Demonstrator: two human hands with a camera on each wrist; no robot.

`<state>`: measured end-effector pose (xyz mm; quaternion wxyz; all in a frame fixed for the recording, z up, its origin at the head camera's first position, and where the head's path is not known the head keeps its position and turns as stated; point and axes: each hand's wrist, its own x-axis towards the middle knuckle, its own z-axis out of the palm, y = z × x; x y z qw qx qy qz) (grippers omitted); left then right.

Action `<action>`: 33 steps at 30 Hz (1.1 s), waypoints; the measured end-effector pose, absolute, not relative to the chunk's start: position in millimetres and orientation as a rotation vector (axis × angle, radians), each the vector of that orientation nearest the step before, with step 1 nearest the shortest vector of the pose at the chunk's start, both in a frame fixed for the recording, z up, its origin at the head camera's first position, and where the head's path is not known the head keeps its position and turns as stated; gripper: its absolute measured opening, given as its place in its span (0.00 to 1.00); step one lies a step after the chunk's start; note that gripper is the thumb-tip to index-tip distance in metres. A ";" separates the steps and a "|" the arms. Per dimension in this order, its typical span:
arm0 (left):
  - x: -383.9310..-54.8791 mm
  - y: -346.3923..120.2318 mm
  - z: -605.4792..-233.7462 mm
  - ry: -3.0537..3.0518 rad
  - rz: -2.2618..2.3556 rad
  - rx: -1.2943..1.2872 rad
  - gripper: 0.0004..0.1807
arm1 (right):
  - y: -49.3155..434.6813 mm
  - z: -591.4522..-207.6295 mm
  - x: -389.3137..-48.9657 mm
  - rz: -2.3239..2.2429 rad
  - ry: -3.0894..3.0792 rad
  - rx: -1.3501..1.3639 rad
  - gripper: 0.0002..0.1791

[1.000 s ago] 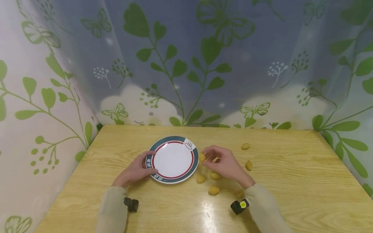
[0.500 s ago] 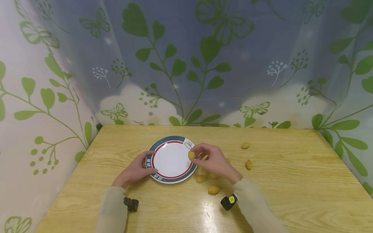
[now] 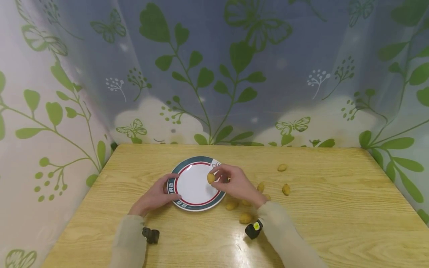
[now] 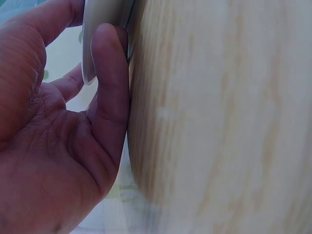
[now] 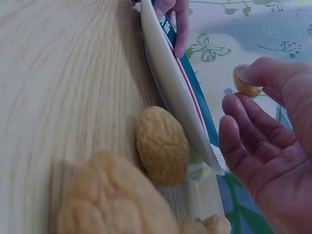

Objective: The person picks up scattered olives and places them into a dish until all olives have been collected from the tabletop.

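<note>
A round white plate (image 3: 194,190) with a blue band and a red ring lies on the wooden table. My left hand (image 3: 156,196) grips its left rim, thumb over the edge. In the left wrist view, fingers (image 4: 108,92) curl beneath the plate's rim (image 4: 89,58). Over the plate's right part, my right hand (image 3: 236,183) pinches a wrinkled, yellow-brown oval nut (image 3: 210,178), walnut-like in look, between thumb and fingertips. The right wrist view shows this nut (image 5: 247,84) held above the plate's face. No nut shows on the visible part of the plate.
Several similar nuts lie right of the plate, among them a front nut (image 3: 245,218) and one close to the rim (image 3: 231,205). Two sit farther right: a back nut (image 3: 282,167) and a nearer nut (image 3: 286,189). A patterned curtain (image 3: 214,74) borders the table.
My right hand has moved left with the pinched nut, from beside the plate's right rim to over the plate. My left hand keeps its grip on the plate, which stays in place.
</note>
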<state>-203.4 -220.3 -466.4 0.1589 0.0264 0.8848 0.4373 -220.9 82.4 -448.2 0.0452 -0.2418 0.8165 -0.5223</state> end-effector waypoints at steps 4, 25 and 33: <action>-203.4 -220.1 -466.4 2.533 1.248 0.068 0.41 | 76.1 -450.3 -223.9 -1.595 2.463 -0.757 0.15; -202.1 -215.8 -465.3 2.536 1.240 0.045 0.41 | 45.6 -459.8 -236.2 -1.483 2.481 -0.779 0.15; -203.1 -218.3 -465.5 2.524 1.242 0.011 0.42 | 39.6 -462.3 -239.0 -1.430 2.496 -0.786 0.15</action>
